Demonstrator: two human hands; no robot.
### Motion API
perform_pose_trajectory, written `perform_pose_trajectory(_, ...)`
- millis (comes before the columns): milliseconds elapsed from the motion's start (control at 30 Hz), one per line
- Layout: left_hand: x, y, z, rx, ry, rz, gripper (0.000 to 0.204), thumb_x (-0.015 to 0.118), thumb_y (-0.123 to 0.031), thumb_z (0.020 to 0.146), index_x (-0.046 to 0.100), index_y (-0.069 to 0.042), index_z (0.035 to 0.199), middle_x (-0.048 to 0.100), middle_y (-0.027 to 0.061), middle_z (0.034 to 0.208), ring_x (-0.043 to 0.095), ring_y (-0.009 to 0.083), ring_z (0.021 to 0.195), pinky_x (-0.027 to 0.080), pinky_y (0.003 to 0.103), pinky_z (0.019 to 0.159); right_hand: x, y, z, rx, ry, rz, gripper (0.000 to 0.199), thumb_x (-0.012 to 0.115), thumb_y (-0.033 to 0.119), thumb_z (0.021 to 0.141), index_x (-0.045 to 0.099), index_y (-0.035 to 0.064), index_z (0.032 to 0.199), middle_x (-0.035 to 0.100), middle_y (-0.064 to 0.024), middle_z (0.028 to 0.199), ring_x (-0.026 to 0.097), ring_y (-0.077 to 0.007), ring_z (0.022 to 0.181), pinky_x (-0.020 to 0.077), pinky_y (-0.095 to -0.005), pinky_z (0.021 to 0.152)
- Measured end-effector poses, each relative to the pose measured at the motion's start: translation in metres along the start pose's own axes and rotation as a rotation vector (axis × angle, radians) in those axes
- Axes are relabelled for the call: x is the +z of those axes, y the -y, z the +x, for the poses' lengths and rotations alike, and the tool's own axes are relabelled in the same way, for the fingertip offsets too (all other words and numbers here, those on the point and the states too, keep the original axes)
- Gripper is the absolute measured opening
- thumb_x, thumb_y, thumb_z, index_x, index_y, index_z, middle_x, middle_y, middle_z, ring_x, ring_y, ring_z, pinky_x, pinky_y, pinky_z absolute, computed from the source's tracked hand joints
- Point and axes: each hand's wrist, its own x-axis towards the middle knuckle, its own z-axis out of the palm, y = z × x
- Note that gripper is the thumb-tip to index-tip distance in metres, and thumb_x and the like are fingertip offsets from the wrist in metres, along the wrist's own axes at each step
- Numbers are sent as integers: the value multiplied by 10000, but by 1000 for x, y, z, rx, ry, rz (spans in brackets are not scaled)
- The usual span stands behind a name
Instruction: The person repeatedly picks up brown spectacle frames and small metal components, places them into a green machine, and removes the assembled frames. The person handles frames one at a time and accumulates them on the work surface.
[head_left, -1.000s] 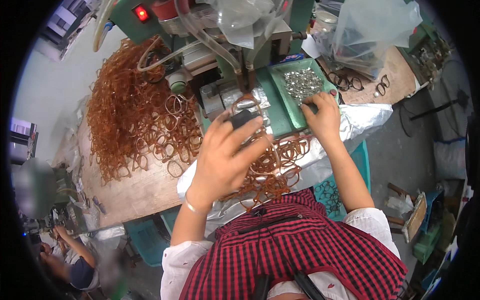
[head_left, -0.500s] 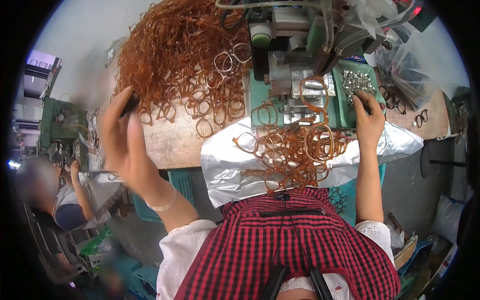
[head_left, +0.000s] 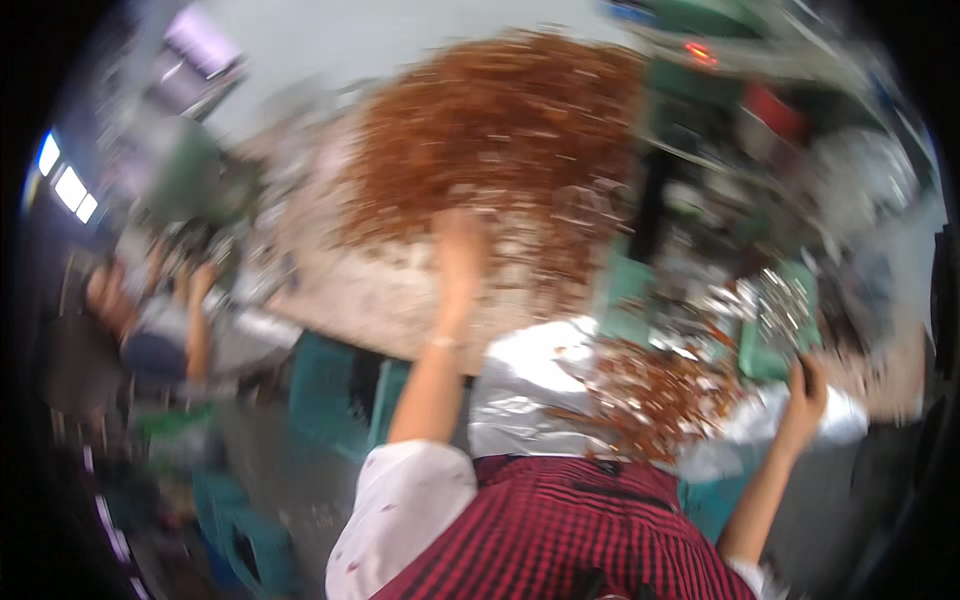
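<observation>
Motion smears the whole view. My left hand (head_left: 460, 250) reaches to the near edge of a big heap of amber-brown eyeglass frames (head_left: 490, 130); its fingers blur into the heap, so their grip is unclear. On the right, my right hand (head_left: 808, 395) is just below a green tray (head_left: 765, 362) that holds small shiny metal parts (head_left: 780, 300). Its fingers are bent and blurred, and whether anything sits between them does not show. Between my hands, a smaller pile of brown eyeglass frames (head_left: 665, 395) lies on silver foil sheeting (head_left: 520, 405) at my lap.
A green bench machine (head_left: 690, 210), badly blurred, stands beyond the smaller pile. Left of my lap are teal crates (head_left: 325, 395) below the wooden tabletop (head_left: 350, 300). Another person's arm (head_left: 200, 320) is at work at the far left.
The view has swung to the left. My left hand has moved from the table's left side to the heap of eyeglass frames. My right hand has drawn back from the metal parts.
</observation>
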Motion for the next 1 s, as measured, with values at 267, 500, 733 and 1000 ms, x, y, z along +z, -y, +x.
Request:
perform_pose_trajectory(267,23,-138,35,-64,365,-408,358,514,-319,1034,678,-14,947,697,243,902,654,461,890,496,536,780,76,89,51,-285,102,280,192,664,-11,915,687,-35,1104,703,-76,1053,633,-142,977,491,-282,897)
perform_pose_trajectory(500,4,-125,6,-394,80,-662,528,592,-413,1029,627,32,1310,624,200,1345,577,296,1258,430,397,1090,111,127,27,-173,-5,538,575,781,77,811,551,-40,1325,706,-97,1039,652,-157,995,486,-312,942)
perform_pose_trajectory(733,-84,-248,33,623,102,-1296,176,563,-106,1040,621,9,1160,698,182,1112,690,245,1014,568,417,931,95,171,20,40,215,879,551,722,2,820,516,-45,1328,717,-32,870,640,-99,960,454,-255,939)
perform_pose_trajectory(1000,-73,-250,29,715,123,-1155,173,656,-80,966,684,29,1097,731,198,1072,702,249,882,561,368,808,70,168,2,-284,164,437,465,648,33,852,594,19,1314,709,-175,1137,672,-262,1099,510,-359,943)
